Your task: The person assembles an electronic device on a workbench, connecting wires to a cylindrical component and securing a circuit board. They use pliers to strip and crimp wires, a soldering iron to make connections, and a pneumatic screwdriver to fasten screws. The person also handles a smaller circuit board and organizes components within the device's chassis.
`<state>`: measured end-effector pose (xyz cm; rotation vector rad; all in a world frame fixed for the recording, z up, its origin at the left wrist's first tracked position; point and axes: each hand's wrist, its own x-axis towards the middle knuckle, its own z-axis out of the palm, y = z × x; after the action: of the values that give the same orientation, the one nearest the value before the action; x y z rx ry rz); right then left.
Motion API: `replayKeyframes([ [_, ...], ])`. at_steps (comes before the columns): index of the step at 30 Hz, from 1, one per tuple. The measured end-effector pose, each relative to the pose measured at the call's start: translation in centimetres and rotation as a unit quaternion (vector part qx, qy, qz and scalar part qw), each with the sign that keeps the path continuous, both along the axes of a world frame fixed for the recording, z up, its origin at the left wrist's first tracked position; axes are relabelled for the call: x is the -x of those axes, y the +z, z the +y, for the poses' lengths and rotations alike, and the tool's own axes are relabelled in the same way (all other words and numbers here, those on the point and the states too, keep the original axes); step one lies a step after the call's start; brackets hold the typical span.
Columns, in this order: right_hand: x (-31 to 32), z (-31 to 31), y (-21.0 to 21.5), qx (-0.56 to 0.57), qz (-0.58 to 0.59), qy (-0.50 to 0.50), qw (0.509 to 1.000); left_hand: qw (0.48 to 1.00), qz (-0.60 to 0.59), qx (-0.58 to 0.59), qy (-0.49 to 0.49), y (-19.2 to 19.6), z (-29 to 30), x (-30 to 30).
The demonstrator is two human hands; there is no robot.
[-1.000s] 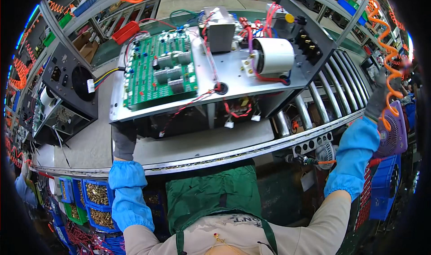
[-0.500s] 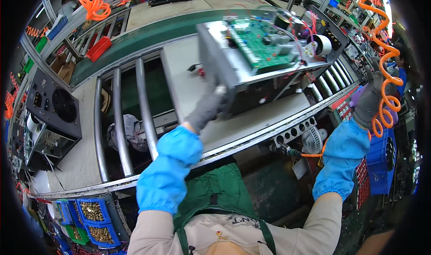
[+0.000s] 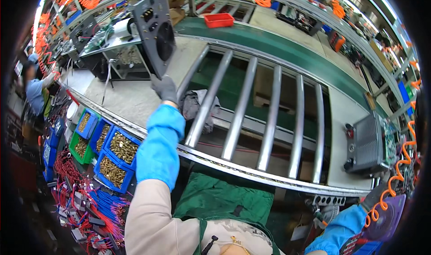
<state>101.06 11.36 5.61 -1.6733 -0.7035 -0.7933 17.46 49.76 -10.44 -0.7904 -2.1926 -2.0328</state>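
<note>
My left hand (image 3: pixel 165 89), in a grey glove and blue sleeve, reaches up and left and grips the lower edge of a black front panel (image 3: pixel 155 30) with a round fan grille. The panel belongs to an open machine chassis (image 3: pixel 116 44) on the bench. My right hand (image 3: pixel 375 196), also grey-gloved, is low at the right rim, against an orange coiled hose (image 3: pixel 397 174); its fingers are mostly hidden. A second chassis with a ribbed grey side (image 3: pixel 368 143) rests on the bench at the right.
Steel rollers (image 3: pixel 238 111) span the bench gap, with a grey rag (image 3: pixel 195 104) beneath them. Blue and green bins of brass screws (image 3: pixel 112 152) hang at the left edge. A green conveyor belt (image 3: pixel 278 44) and red tray (image 3: pixel 219 20) lie behind. Another person (image 3: pixel 36 89) works far left.
My view has swung left. My left hand let go of the chassis, which now sits at the right, and took hold of the black panel of another unit on the left.
</note>
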Motion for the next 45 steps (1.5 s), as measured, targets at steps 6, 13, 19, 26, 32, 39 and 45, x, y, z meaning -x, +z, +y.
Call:
replayKeyframes([
  [6, 8.0, 2.9, -4.3, 0.090, 0.122, 0.285, 0.946, 0.962, 0.052, 0.076, -0.255, 4.8, 3.9, 10.1],
  [13, 22.3, -1.4, -5.6, 0.385, 0.373, 0.312, 0.784, 0.969, 0.007, 0.106, -0.223, 5.5, 4.2, 8.7],
  [19, 26.6, 3.3, -8.0, 0.483, 0.223, 0.390, 0.751, 0.962, -0.043, 0.033, -0.269, 7.0, -4.0, 3.0],
  [26, 41.1, 14.2, -4.8, 0.455, 0.050, 0.621, 0.636, 0.915, -0.068, -0.047, -0.396, 3.8, -9.5, -5.1],
  [32, 47.4, 17.0, -4.0, 0.436, 0.061, 0.641, 0.628, 0.847, -0.007, 0.103, -0.521, 5.7, -16.0, -16.4],
  [39, 43.4, 20.6, -5.8, 0.341, 0.200, 0.506, 0.767, 0.602, -0.319, -0.205, -0.703, 8.0, -13.0, -10.6],
  [45, 38.9, 19.8, -7.1, 0.333, 0.141, 0.278, 0.890, 0.558, -0.579, -0.187, -0.564, 11.8, -3.9, -7.1],
])
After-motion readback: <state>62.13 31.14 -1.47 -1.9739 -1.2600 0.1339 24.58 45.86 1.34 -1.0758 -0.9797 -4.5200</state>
